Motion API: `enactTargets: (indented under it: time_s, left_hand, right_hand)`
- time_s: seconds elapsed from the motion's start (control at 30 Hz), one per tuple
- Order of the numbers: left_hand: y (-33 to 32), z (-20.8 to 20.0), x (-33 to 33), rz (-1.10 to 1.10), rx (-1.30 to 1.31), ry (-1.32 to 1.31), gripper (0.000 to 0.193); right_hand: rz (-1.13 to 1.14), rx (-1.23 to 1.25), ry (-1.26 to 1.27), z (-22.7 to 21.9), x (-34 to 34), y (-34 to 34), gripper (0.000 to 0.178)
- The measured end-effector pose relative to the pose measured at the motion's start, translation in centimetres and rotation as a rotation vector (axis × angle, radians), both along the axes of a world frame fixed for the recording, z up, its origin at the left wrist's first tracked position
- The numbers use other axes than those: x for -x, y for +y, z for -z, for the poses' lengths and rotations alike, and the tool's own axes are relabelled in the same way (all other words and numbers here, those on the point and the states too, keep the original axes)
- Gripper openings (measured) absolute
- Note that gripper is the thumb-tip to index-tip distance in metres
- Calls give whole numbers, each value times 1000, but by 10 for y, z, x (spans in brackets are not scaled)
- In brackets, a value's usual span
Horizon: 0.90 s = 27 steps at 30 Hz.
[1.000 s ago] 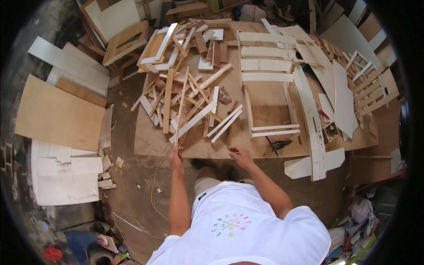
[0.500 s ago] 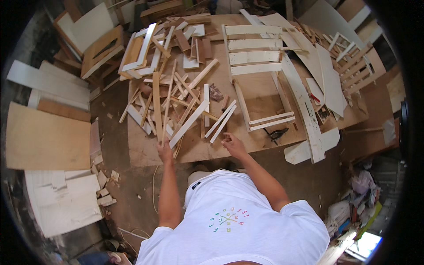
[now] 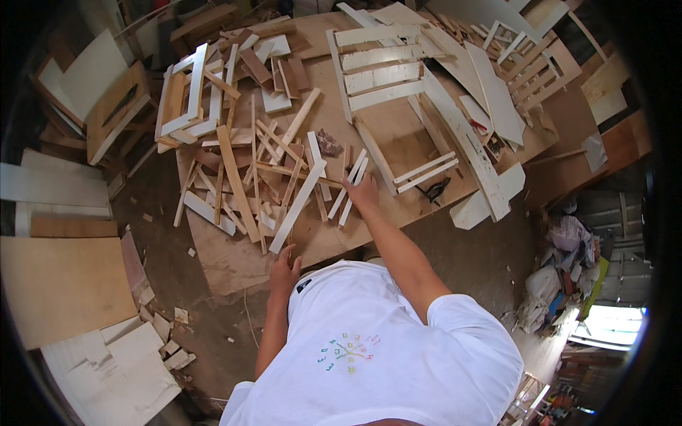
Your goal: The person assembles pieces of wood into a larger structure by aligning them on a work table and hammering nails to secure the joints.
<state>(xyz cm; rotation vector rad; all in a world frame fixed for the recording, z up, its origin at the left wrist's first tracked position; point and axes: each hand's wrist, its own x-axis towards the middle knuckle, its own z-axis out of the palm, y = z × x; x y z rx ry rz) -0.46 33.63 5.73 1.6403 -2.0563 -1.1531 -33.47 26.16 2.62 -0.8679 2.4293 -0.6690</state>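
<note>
Sorting step, I judge: my right hand (image 3: 362, 193) is at two white wooden strips (image 3: 345, 215) on the counter (image 3: 234, 266), grip unclear, left hand (image 3: 285, 271) slack, seemingly empty; next calls for a firm pinch.

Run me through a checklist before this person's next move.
1. Right hand at the two narrow white strips: ok, overlapping their upper part in view.
2. Right-hand grip secure: cannot tell, fingers partly obscured.
3. Left hand empty: cannot tell; it is by the near edge of the plywood tabletop.
4. Wood pile untangled: not ok, pieces lie crossed.
5. Black hand tool clear of both hands: ok, beside the slatted frame.
</note>
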Motion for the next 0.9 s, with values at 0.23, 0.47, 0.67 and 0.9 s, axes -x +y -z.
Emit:
enactTargets:
  time_s: [0.23, 0.47, 0.67, 0.9]
  left_hand:
    - [-42, -9, 30, 200, 73, 166, 27]
    - [-54, -27, 66, 230, 88, 268, 33]
    - [-59, -38, 80, 340, 74, 362, 38]
    - [-34, -16, 70, 292, -280, 555, 40]
  right_hand:
    - [176, -16, 109, 20, 5, -23, 73]
    - [106, 438, 44, -46, -17, 5, 60]
    - [116, 684, -90, -109, -48, 34, 58]
    - [116, 754, -155, -119, -52, 50, 58]
